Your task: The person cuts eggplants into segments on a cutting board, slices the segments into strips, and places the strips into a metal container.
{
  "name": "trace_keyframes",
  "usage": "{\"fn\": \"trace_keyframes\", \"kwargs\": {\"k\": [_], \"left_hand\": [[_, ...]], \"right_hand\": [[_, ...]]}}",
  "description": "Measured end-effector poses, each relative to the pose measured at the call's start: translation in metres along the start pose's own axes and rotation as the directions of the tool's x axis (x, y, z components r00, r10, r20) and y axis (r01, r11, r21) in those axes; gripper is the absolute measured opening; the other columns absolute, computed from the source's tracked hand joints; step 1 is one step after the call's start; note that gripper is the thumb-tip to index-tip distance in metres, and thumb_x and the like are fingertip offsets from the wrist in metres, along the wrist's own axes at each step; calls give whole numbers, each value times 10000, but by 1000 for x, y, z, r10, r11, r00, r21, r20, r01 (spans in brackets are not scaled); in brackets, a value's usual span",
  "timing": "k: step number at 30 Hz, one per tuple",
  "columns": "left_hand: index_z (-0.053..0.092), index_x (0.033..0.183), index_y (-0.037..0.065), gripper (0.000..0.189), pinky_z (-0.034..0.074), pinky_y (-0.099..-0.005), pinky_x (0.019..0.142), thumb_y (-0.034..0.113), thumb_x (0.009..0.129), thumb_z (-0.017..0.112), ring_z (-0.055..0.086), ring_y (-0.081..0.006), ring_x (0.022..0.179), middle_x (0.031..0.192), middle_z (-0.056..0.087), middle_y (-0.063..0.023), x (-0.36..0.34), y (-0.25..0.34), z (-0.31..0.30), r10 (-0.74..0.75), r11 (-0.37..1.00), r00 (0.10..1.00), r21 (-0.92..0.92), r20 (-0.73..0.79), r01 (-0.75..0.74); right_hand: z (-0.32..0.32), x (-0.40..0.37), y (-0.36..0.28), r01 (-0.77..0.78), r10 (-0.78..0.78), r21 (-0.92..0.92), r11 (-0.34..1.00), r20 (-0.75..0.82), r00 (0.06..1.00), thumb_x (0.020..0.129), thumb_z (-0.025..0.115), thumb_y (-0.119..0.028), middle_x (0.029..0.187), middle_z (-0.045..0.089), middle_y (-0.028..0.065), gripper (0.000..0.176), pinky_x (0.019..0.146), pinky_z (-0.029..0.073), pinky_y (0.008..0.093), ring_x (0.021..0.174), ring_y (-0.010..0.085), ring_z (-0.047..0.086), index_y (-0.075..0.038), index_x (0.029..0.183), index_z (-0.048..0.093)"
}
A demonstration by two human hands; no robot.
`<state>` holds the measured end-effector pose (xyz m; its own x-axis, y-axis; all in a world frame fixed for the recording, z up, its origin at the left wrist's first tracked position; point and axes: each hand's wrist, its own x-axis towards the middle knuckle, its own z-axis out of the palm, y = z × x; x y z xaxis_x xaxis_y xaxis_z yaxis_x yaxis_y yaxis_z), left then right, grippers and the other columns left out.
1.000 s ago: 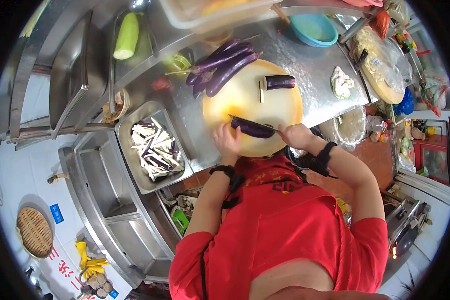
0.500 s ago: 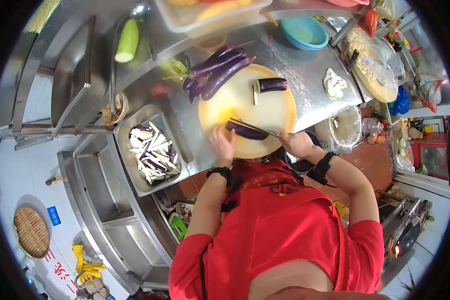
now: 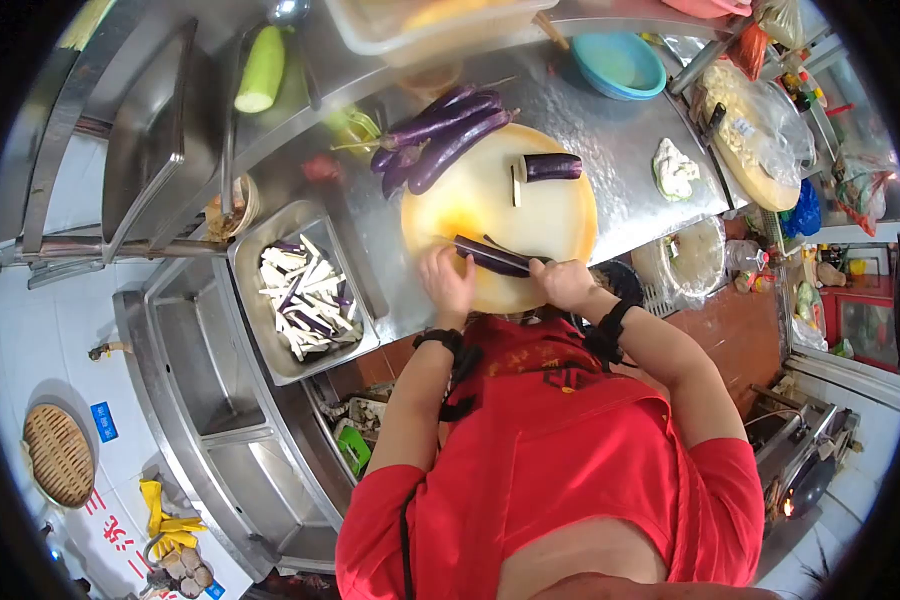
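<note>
A round cutting board point(image 3: 440, 215) lies before me with a dark purple eggplant piece point(image 3: 492, 258) near its front edge. My left hand point(image 3: 448, 282) holds that piece at its left end with curled fingers. My right hand point(image 3: 568, 285) is closed on a knife point(image 3: 510, 250), its blade edge-on along the eggplant piece, so the depth of any cut cannot be made out. Farther back on the board sits another cut eggplant piece point(image 3: 552, 167), a pale slice point(image 3: 517, 188) by its cut end. Whole eggplants point(image 3: 460, 145) rest across the board's back left rim.
A steel tray point(image 3: 355, 250) of eggplant strips point(image 3: 310, 305) stands to the left, above a steel sink point(image 3: 210, 350). Behind are a blue bowl point(image 3: 620, 65), a clear plastic bin point(image 3: 440, 35) and a pale green gourd point(image 3: 261, 70). A white crumpled cloth point(image 3: 675, 170) lies right.
My right hand has moved left with the knife, closer to the eggplant piece and my left hand. My left hand stays at the piece's left end. The view has shifted slightly.
</note>
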<state>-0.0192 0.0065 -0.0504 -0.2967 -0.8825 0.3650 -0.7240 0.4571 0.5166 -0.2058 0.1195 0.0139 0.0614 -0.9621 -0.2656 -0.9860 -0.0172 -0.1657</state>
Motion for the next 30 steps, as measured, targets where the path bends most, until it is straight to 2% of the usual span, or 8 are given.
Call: {"fn": "trace_keyframes", "kwargs": {"k": [8,10,13,14,19,22,25,30], "left_hand": [[574,959,57,301,311,-421,972,231,744,694,455,-295,1076,1063,539,-99,-4,-6,-2,-7,999,1000,-40,-6,6],[557,977,36,278,340,-427,945,181,771,675,481,-317,1042,1055,541,-136,-6,-14,-2,-101,942,992,-328,-70,73],[546,981,26,248,367,-429,910,134,787,657,500,-330,1008,1049,545,-159,-12,-18,-11,-124,945,981,-319,-150,71],[545,965,31,237,374,-426,891,127,781,661,504,-333,999,1046,549,-153,-14,-16,-15,-129,950,982,-300,-142,81],[546,941,62,267,350,-418,905,171,748,696,486,-324,1022,1027,552,-132,-7,-1,-6,-30,963,994,-270,-109,0],[544,935,95,320,323,-429,919,231,711,728,469,-312,1034,1003,549,-105,0,14,-3,-59,998,998,-36,-26,58],[548,931,94,308,335,-425,907,216,711,727,473,-311,1016,1006,542,-102,0,15,-3,-85,996,996,2,27,85],[549,917,84,277,349,-414,886,183,722,718,481,-310,995,1004,539,-110,-8,-4,2,-64,978,992,-206,-105,42]], "right_hand": [[-10,-13,11,16,11,145,989,-187,982,889,466,-247,618,615,144,214,506,496,420,568,315,625,-36,884,499],[-25,-22,9,20,21,175,984,-229,973,895,474,-277,604,608,144,242,499,489,424,553,309,618,-37,865,495],[-27,-21,0,54,-21,155,986,-208,978,895,458,-262,620,614,146,234,500,488,426,562,311,621,-31,875,487],[-11,-12,1,-11,16,150,989,-28,999,881,447,-218,640,623,151,208,498,493,423,569,311,628,-20,924,494],[1,-7,-2,-46,46,64,997,8,999,845,462,-193,667,636,161,256,515,507,422,586,305,642,-9,1018,504],[3,-6,3,-43,43,77,996,2,999,862,460,-220,658,629,164,250,525,503,429,590,319,635,-12,994,504],[0,-6,9,-6,25,186,983,-97,995,880,454,-242,640,618,164,249,537,496,435,592,339,623,-16,974,503],[-16,-17,2,26,23,243,970,-198,980,875,460,-245,661,626,167,240,552,500,442,611,343,628,-20,946,503]]}}
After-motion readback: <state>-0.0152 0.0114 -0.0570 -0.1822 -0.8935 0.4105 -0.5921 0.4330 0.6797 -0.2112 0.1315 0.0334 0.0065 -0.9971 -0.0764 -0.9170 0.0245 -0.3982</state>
